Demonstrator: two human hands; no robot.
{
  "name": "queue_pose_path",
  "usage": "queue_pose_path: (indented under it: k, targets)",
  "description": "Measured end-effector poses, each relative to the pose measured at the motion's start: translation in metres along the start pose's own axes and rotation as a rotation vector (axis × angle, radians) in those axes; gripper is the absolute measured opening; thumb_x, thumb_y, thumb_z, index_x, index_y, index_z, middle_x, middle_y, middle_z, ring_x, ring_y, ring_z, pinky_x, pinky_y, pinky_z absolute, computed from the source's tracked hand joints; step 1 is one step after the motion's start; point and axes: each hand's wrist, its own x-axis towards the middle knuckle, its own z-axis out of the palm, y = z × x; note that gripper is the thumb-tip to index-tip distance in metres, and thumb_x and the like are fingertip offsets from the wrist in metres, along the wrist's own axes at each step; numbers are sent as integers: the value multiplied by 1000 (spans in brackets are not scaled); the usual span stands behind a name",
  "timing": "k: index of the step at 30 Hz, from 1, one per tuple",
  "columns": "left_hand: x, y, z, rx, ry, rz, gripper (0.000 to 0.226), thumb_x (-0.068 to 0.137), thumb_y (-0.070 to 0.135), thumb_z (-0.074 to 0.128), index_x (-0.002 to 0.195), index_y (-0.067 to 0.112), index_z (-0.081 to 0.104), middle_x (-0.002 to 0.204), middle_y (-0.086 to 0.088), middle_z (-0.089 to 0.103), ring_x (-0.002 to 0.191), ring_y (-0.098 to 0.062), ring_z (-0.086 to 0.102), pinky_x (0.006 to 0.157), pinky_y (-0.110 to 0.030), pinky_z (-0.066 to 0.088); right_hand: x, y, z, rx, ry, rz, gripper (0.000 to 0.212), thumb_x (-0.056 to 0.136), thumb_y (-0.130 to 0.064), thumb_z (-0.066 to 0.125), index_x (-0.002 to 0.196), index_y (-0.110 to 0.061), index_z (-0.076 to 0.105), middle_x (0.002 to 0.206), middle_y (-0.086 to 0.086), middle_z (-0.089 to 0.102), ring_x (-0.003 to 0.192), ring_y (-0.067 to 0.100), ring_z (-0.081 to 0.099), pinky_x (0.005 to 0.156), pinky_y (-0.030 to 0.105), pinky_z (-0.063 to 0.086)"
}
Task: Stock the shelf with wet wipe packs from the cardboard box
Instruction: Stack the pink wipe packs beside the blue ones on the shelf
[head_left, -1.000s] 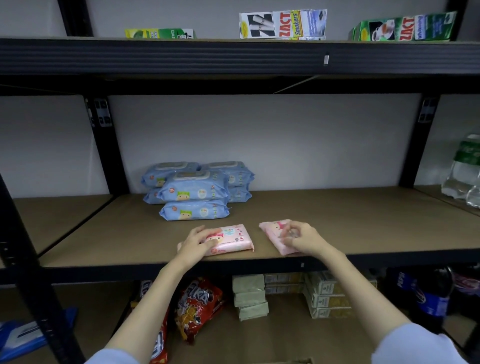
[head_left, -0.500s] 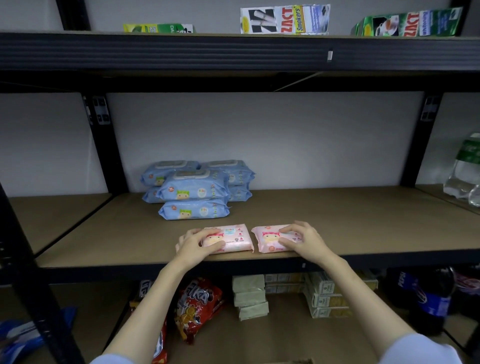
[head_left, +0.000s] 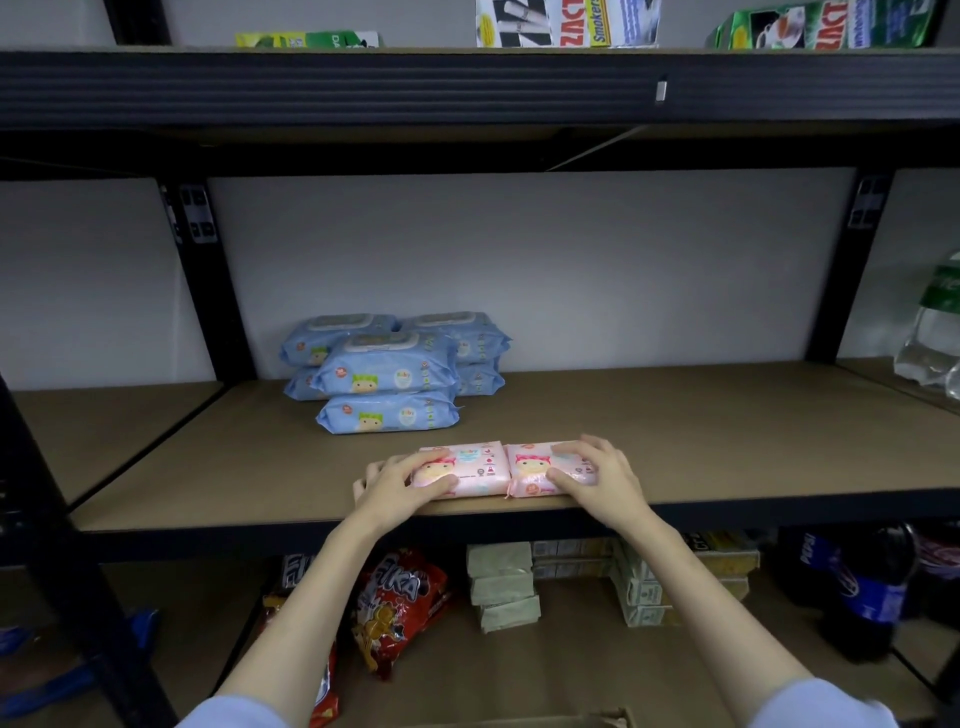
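Hands grip two pink wet wipe packs lying side by side, touching, at the shelf's (head_left: 727, 441) front edge: left hand (head_left: 400, 488) on the left pack (head_left: 467, 467), right hand (head_left: 602, 478) on the right pack (head_left: 540, 467).

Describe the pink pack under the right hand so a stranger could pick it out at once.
Find the middle shelf, with blue packs stacked at the back. At its front edge two pink packs lie side by side, touching. It is the right pink pack, under the right hand; the left pink pack sits under the left hand.
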Motion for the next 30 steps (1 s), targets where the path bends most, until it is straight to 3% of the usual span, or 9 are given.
queue_pose_path:
  k: [3,5,9,17,20,23,26,30]
  targets:
    - [1,-1,1,-20,20,-4,46,83,56,55,127,51,41,144,5,40,138,-22,18,110,-40,10,-3,4,-3,40,69,64,67,76,-47,69,135,-33,42,149,8,26,138,25,25,111,43,26]
    - [2,-2,2,-37,37,-11,46,82,56,57,125,50,43,142,4,42,137,-23,20,108,-39,12,-6,10,-5,-25,106,122,72,75,-56,66,138,-34,38,147,8,32,137,27,26,113,45,19]
    - [2,-2,2,-40,32,-25,42,81,56,58,121,50,47,141,2,42,137,-22,19,108,-38,14,-9,16,-5,-94,84,102,67,73,-68,58,130,-36,47,135,1,52,126,26,40,110,42,22]
    - [2,-4,3,-69,9,-23,40,81,56,58,120,51,47,142,2,40,139,-21,16,109,-37,9,-11,10,-5,-102,85,117,55,79,-61,56,128,-38,48,134,-1,52,127,24,38,111,41,18]
    - [1,-4,1,-97,-7,-23,52,66,69,58,114,53,48,138,6,44,137,-22,20,110,-38,11,-11,10,-6,-72,81,107,57,78,-61,58,128,-36,48,133,-1,53,126,25,40,112,42,20]
    - [0,-7,-3,-224,48,-21,70,45,78,54,109,51,48,129,9,52,134,-22,31,114,-40,20,-16,13,-9,64,68,90,77,68,-71,58,133,-33,44,133,-1,53,125,25,45,108,45,34]
    - [-19,-6,1,-310,161,22,73,55,66,64,119,32,53,126,6,53,129,-20,35,110,-34,28,-36,16,-11,100,115,26,76,69,-66,60,133,-28,44,132,-1,52,123,21,44,102,44,41]
    - [-74,-4,30,-232,309,191,40,84,29,66,122,24,53,125,7,47,120,-13,33,102,-28,28,-78,26,-8,-46,221,-81,49,84,-36,64,129,-22,49,133,1,48,125,19,36,105,36,33]
